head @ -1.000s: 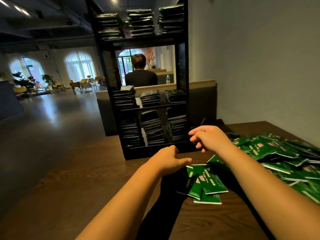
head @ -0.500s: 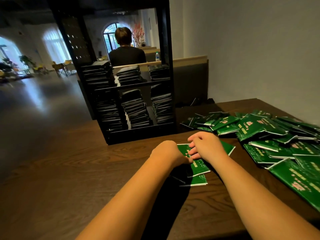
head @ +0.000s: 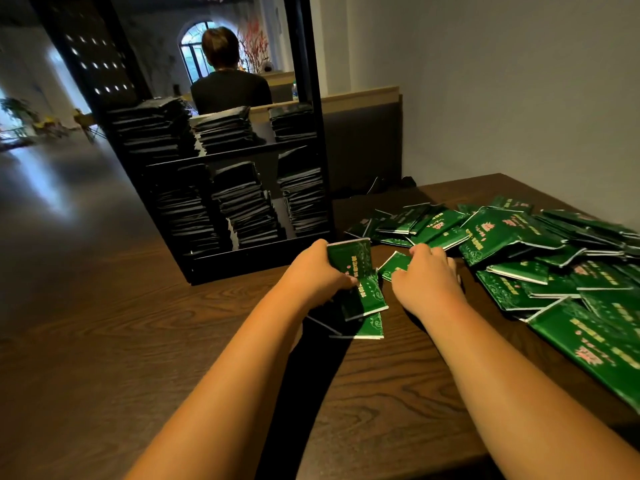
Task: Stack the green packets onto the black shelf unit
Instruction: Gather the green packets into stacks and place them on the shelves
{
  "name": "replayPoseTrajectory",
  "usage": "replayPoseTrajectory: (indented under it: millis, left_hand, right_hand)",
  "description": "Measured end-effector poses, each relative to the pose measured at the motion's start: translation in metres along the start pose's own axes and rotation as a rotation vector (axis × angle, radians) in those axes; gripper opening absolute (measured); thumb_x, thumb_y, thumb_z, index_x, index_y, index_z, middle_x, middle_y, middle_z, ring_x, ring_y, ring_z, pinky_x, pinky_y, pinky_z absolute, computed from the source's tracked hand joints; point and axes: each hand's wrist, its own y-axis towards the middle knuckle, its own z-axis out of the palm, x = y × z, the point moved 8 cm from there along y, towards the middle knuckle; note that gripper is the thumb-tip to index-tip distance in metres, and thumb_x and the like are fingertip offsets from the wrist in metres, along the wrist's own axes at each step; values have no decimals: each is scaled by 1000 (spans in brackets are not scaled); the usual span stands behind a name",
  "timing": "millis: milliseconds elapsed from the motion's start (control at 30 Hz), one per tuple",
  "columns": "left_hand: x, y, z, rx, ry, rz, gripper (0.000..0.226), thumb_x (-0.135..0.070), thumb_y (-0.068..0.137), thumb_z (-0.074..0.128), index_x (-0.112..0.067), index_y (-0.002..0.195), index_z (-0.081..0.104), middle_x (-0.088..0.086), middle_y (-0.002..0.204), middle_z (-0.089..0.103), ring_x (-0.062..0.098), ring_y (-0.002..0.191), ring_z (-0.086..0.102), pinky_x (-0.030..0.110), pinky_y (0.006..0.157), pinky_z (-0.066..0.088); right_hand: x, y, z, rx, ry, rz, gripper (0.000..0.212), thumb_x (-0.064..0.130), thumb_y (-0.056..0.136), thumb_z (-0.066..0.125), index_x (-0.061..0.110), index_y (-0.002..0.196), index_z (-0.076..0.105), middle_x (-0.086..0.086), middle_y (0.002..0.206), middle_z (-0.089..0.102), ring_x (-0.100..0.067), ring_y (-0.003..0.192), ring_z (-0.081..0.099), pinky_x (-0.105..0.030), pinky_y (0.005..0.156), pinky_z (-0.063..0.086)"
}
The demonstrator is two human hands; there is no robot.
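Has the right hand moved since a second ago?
Yes. The right hand has come down and back from the black shelf unit onto a green packet on the table.

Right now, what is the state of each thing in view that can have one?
left hand: grips the held packets, lifted at a tilt.
right hand: fingers curled round a single packet on the table.
loose pile: spread unsorted on the table, to the right.
black shelf unit: upright, both visible shelves loaded.
shelf stacks: three on each shelf, slightly uneven.
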Motion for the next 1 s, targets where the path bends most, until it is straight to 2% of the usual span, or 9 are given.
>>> replayPoseTrajectory:
  millis: [100, 300, 467, 567, 633, 767, 833, 900, 1000]
  left_hand:
    - [13, 5, 4, 19, -311, 52, 48, -15, 84, 92, -20, 120, 61, 2, 108, 80, 20, 96, 80, 45, 91, 66]
    - [33, 4, 17, 31, -748, 64, 47, 4, 86, 86, -7, 127, 66, 13, 111, 82, 34, 102, 81, 58, 95, 64]
    - [32, 2, 20, 47, -764, 87, 43, 3, 87, 84, -9, 126, 69, 12, 113, 82, 34, 104, 80, 58, 97, 63]
    - [30, -2, 20, 51, -813, 107, 35, 5, 90, 80, -6, 122, 71, 15, 112, 82, 36, 104, 80, 51, 93, 65]
    - [26, -6, 19, 52, -848, 128, 32, 4, 91, 79, -6, 121, 71, 15, 112, 81, 36, 105, 80, 45, 90, 65]
    - [23, -7, 13, -10, -834, 200, 37, -1, 96, 78, -14, 129, 68, 9, 118, 81, 31, 112, 78, 44, 94, 64]
    - [21, -6, 8, -80, -722, 273, 39, -8, 98, 78, -28, 129, 64, -3, 117, 80, 20, 114, 76, 41, 100, 61]
    - [20, -6, 6, -121, -631, 318, 42, -14, 101, 76, -37, 129, 55, -11, 115, 76, 10, 112, 74, 36, 100, 59]
    - [18, -5, 6, -167, -532, 350, 58, -18, 101, 77, -31, 144, 41, -13, 124, 67, -3, 111, 69, 20, 93, 57]
  right_hand:
    - [1, -1, 0, -18, -62, -2, 56, 31, 101, 63, 19, 153, 45, -12, 156, 44, -36, 144, 37, -52, 119, 35]
    - [5, 2, 7, -8, -5, 10, 50, 29, 100, 69, 17, 143, 46, -7, 132, 67, -37, 132, 50, -50, 110, 40]
    - [8, 4, 10, -17, 65, -58, 36, 27, 105, 65, 20, 139, 57, 2, 115, 71, -30, 117, 64, -45, 100, 49]
    - [15, -2, 2, -30, 324, -107, 33, 22, 108, 62, 13, 140, 64, -5, 111, 69, -26, 97, 68, -39, 77, 55]
    - [20, -4, -1, -20, 531, -119, 32, 25, 108, 63, 16, 138, 65, 0, 106, 67, -18, 91, 65, -34, 74, 51]
    - [32, -6, 4, 90, 790, -123, 32, 39, 108, 62, 32, 139, 63, 14, 123, 63, -13, 120, 59, -35, 96, 44]
    - [38, -7, 8, 134, 849, -151, 23, 39, 109, 59, 37, 132, 63, 20, 123, 63, -10, 123, 58, -36, 102, 43]
    - [42, -10, 8, 146, 853, -183, 22, 38, 111, 56, 35, 130, 65, 22, 124, 64, -6, 124, 57, -34, 105, 43]
    - [45, -15, 7, 135, 832, -222, 20, 36, 112, 52, 34, 124, 68, 21, 123, 67, 1, 120, 59, -27, 98, 46]
